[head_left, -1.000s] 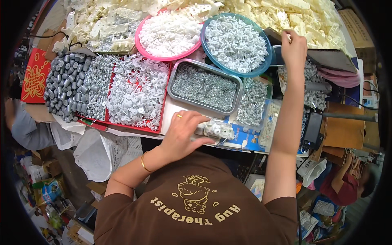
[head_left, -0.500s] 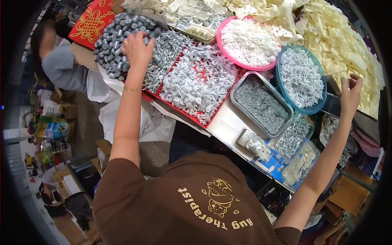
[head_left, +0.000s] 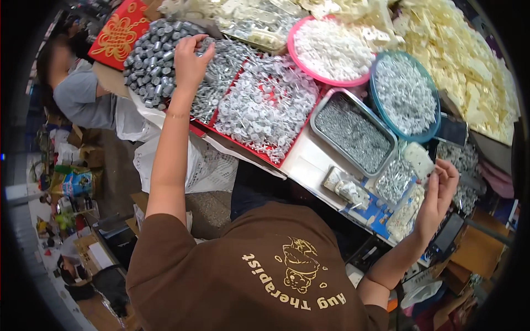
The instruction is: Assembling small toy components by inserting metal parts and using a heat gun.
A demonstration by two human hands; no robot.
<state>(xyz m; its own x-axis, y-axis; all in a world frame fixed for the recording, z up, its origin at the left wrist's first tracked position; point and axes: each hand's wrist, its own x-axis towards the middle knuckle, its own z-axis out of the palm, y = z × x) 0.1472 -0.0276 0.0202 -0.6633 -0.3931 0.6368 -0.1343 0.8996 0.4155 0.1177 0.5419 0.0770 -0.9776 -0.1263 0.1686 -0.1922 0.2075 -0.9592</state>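
Observation:
My left hand [head_left: 190, 62] reaches over the seam between a heap of grey metal cylinders [head_left: 157, 60] and loose metal pins [head_left: 229, 60]. Its fingers curl forward with the thumb apart, and nothing shows held between them. At the right, my right hand [head_left: 438, 193] pinches a small cream plastic piece [head_left: 418, 160] at its fingertips. That piece is above a clear container of small metal parts [head_left: 393, 181]. Beside the container lies a bag of pale small parts [head_left: 406, 218].
A red tray of pale plastic-headed pins [head_left: 265, 107], a metal tin of tiny pins [head_left: 353, 132], a pink basin [head_left: 291, 47], and a teal basin [head_left: 439, 110] crowd the table. Cream plastic pieces [head_left: 469, 71] heap behind. Another person [head_left: 83, 96] sits at the far left.
My right hand has come down and nearer from the cream heap, with a cream piece now at its fingertips. My left hand has shifted slightly right, toward the metal pins.

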